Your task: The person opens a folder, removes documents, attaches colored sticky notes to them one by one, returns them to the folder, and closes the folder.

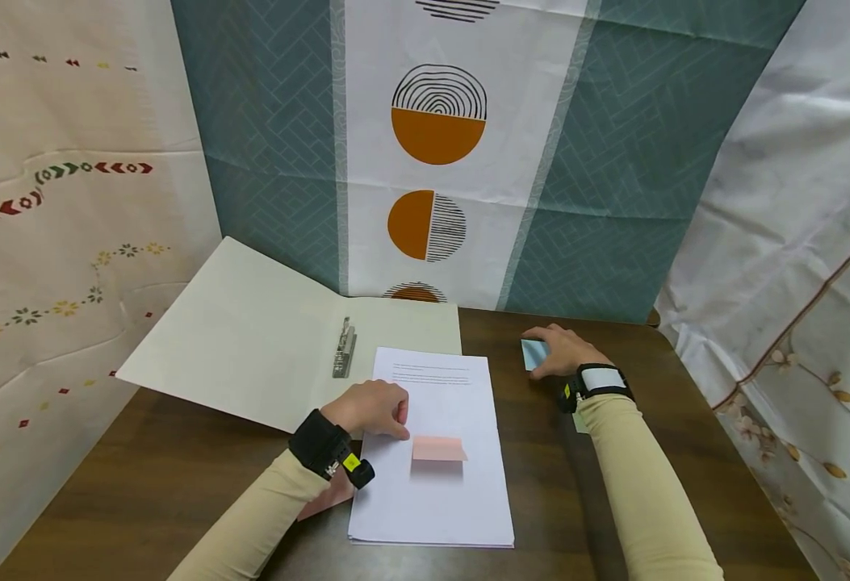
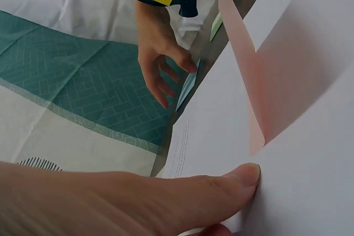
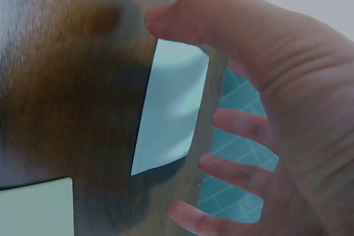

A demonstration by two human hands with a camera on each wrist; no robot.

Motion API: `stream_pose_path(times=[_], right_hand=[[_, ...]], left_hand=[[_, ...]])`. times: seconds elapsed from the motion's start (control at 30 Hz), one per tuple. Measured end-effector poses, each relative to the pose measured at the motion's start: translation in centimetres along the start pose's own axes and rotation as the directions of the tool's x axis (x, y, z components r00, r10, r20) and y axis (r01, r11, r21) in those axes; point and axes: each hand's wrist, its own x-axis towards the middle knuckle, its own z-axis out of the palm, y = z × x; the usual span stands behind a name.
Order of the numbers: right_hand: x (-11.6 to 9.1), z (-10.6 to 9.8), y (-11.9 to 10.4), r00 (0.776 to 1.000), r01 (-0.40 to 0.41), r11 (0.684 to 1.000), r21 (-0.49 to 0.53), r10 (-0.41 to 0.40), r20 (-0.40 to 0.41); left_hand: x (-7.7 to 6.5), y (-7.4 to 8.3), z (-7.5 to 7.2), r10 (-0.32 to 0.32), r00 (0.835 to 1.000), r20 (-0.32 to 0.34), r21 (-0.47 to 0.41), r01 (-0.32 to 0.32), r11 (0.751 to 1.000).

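Note:
A small light blue sticky note pad (image 1: 534, 353) lies on the table to the right of the papers. Over it reaches my right hand (image 1: 568, 350), its thumb at one edge and its fingers spread apart in the right wrist view. My left hand (image 1: 372, 408) rests at the left edge of a stack of white paper (image 1: 461, 508), thumb tip on the sheet. Just beside that thumb, a pink sticky note (image 1: 438, 449) is on the top sheet, one edge lifted and casting a shadow. Several lines of print (image 1: 432, 374) run across the sheet's upper part.
An open cream folder (image 1: 250, 323) with a metal clip (image 1: 345, 349) lies behind and left of the papers, partly under them. Another pink piece (image 1: 326, 496) shows under the left wrist. A pale green note (image 3: 38, 208) lies near the right wrist. Patterned cloths (image 1: 272, 145) hang around the table.

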Motion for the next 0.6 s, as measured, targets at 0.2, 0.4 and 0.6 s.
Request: stream_pose_path(times=[0.2,0.4,0.6], right_hand=[[0.3,0.3,0.6,1.000,-0.029,0.999,-0.016,0.029,0.004],[1.5,0.8,2.2,1.000,-0.019,1.000,0.009,0.019,-0.009],[4.5,3.0,6.2,1.000,-0.015,1.000,0.006,0.015,-0.016]], left_hand=[[0.1,0.1,0.1,-0.001,1.000,0.009,-0.005,0.002,1.000],[0.1,0.0,0.1,0.002,1.000,0.004,-0.001,-0.002,1.000],[0.1,-0.1,0.1,0.001,1.000,0.008,0.000,-0.001,1.000]])
